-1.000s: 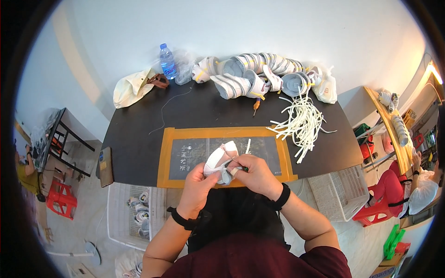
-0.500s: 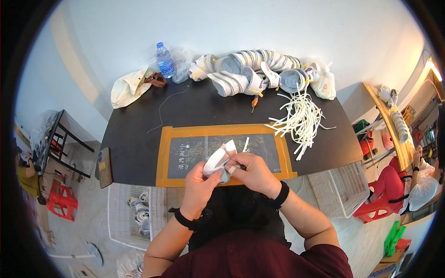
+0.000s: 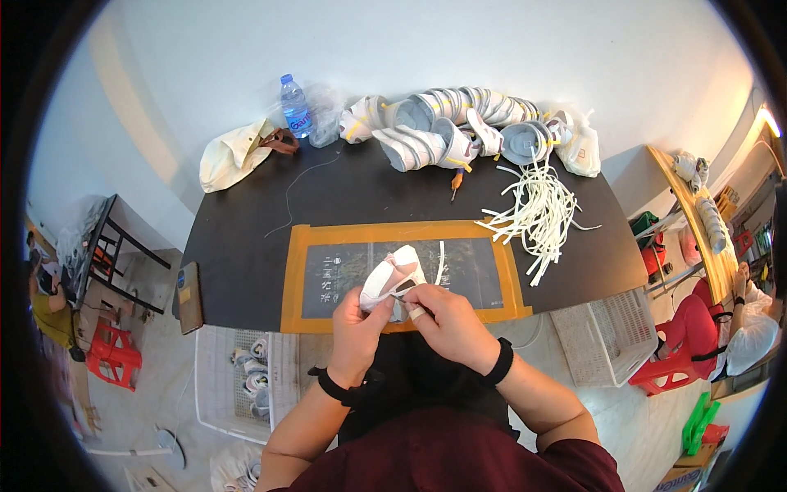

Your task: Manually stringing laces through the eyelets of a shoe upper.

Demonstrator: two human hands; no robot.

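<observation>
Left grip (image 3: 356, 332): closed on the cloth piece (image 3: 377, 279).
Right grip (image 3: 449, 321): pinched at its right edge, apparently holding cloth, partly hidden.
Cloth piece: held over the taped panel (image 3: 482, 271).
Bench (image 3: 238, 246): strips (image 3: 541, 213) heaped at right.

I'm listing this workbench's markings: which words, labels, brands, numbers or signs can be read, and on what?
Wording isn't copied here, only where it stands:
Dark mat: white characters, large ones readable, tiny ones illegible.
Bottle: large blue lettering, partly readable.
Cardboard box: blue lettering, not clear in full.
White bag: small reddish mark, too small to read.
</observation>
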